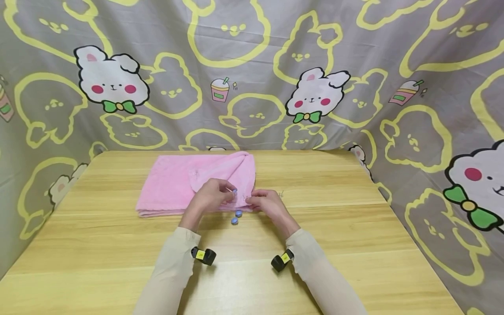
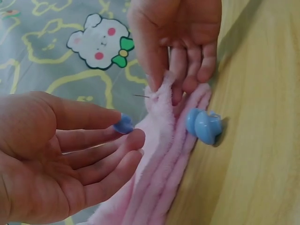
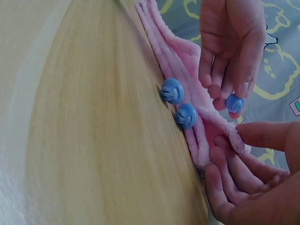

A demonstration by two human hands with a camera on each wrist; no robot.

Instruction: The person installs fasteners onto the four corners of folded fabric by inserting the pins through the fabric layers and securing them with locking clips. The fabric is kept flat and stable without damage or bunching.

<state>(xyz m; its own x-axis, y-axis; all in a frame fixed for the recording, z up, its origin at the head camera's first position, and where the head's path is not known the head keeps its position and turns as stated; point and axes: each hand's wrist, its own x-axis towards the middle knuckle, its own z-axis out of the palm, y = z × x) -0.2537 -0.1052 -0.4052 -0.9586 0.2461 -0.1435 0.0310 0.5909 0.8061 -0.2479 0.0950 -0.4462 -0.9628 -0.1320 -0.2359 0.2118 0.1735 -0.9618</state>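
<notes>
A pink fleecy blanket [image 1: 169,179] lies folded on the table, with one corner turned back. My right hand [image 1: 269,203] pinches the blanket's edge near that corner between thumb and fingers. A thin metal pin [image 2: 140,96] sticks out of the pinched cloth. Just left of it, my left hand [image 1: 215,192] holds a small round blue fastener cap [image 3: 234,103] between thumb and fingertips, apart from the pin. Two more blue fasteners [image 3: 172,91], each with a domed, disc-like body, rest on the wood in front of the blanket's near edge.
The wooden table [image 1: 334,262] runs out on all sides of the blanket. A grey curtain [image 1: 252,57] printed with yellow outlines and white rabbits hangs behind it and along both sides. Each sleeve carries a black wrist camera [image 1: 208,257] over the table.
</notes>
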